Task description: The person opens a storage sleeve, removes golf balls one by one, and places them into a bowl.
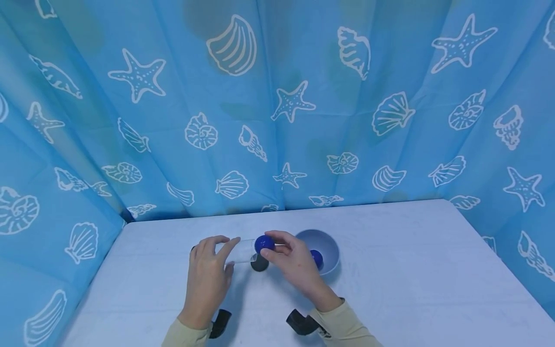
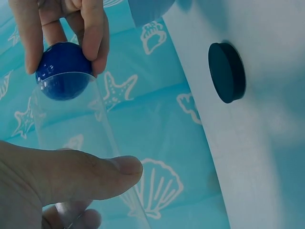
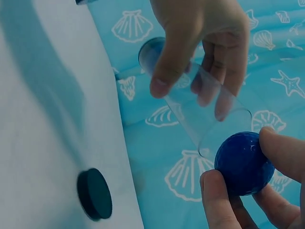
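Observation:
My left hand (image 1: 209, 270) grips a clear cylindrical container (image 1: 244, 251), held tilted above the table with its mouth toward the right. At that mouth my right hand (image 1: 291, 258) pinches a shiny blue ball (image 1: 264, 244) between thumb and fingers. In the left wrist view the ball (image 2: 64, 71) overlaps the container's rim; whether it touches cannot be told. The container's far end looks dark bluish in the right wrist view, its contents unclear. Below the hands, a round black lid (image 1: 259, 263) lies on the table. Partly behind the right hand stands a grey-blue bowl (image 1: 331, 246) with another blue ball (image 1: 317, 259) inside.
A white-covered table (image 1: 412, 270) extends to both sides of the hands. Behind it and at the sides hangs a blue curtain (image 1: 303, 140) with white shells and starfish. Black wrist-worn pieces show beside both sleeves.

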Demonstrator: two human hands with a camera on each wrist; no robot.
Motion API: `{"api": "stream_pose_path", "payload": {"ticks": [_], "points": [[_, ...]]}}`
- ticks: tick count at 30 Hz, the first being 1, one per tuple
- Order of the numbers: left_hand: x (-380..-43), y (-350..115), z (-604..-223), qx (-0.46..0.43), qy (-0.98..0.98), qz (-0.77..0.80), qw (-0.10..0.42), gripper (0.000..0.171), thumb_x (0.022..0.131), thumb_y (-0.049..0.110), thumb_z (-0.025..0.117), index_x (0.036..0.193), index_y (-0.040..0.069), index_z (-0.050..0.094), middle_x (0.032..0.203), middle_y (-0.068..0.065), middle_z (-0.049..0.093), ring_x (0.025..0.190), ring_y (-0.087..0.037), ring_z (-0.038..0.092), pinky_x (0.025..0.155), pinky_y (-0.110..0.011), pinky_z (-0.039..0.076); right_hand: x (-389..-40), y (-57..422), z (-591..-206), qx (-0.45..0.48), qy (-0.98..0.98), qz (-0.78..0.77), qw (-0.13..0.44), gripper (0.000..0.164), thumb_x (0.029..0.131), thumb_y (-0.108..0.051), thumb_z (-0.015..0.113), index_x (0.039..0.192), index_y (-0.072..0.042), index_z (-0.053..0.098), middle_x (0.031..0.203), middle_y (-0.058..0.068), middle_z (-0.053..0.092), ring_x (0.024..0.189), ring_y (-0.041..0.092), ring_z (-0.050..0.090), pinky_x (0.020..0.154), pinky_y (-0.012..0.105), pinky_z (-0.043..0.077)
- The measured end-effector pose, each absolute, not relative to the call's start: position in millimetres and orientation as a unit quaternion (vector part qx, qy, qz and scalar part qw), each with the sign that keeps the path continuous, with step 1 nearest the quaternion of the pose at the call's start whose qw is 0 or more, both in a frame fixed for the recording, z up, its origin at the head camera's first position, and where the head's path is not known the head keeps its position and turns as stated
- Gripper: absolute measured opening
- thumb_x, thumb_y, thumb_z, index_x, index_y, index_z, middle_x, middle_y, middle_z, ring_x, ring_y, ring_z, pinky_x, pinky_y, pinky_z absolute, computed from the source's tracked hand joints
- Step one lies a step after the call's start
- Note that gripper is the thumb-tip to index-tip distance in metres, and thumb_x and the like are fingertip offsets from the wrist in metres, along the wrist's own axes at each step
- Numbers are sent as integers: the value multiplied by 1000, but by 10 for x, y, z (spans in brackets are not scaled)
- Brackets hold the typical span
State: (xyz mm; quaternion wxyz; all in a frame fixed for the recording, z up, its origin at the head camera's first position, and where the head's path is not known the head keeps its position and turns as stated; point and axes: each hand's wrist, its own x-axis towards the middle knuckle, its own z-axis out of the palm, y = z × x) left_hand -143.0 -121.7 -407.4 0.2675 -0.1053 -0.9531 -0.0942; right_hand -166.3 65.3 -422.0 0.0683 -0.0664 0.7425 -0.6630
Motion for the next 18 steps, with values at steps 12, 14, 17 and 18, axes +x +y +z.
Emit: {"api": "stream_pose_path", "payload": {"ticks": [12, 14, 17, 18], "points": [[-1436, -1213, -4071, -108, -951, -96, 273, 59, 61, 5, 84, 115, 19, 65, 110, -10, 58, 108, -29, 48, 98, -52, 35, -1695, 763, -4163, -56, 766, -639, 25, 50, 80, -38, 71, 124, -22, 55, 122, 0, 56, 107, 18, 57, 84, 31, 52], [-1437, -1216, -4076, -108, -951, -96, 273, 59, 61, 5, 84, 115, 18, 65, 110, -10, 58, 108, -29, 48, 97, -52, 35, -1704, 775, -4164, -60, 767, -639, 23, 48, 81, -34, 71, 124, -19, 56, 122, 2, 56, 107, 19, 57, 84, 31, 52], [-1440, -1220, -4083, -108, -951, -98, 273, 59, 61, 4, 84, 115, 18, 65, 110, -11, 58, 108, -29, 48, 97, -52, 36, -1717, 791, -4166, -62, 774, -630, 21, 46, 81, -31, 71, 123, -20, 56, 122, 1, 56, 107, 18, 57, 84, 29, 51], [-1441, -1221, -4085, -109, -951, -99, 273, 59, 61, 4, 84, 115, 18, 65, 110, -10, 58, 108, -29, 48, 97, -52, 36, -1720, 797, -4169, -61, 777, -626, 20, 45, 81, -31, 71, 122, -21, 56, 121, 1, 56, 107, 18, 57, 84, 29, 51]]}}
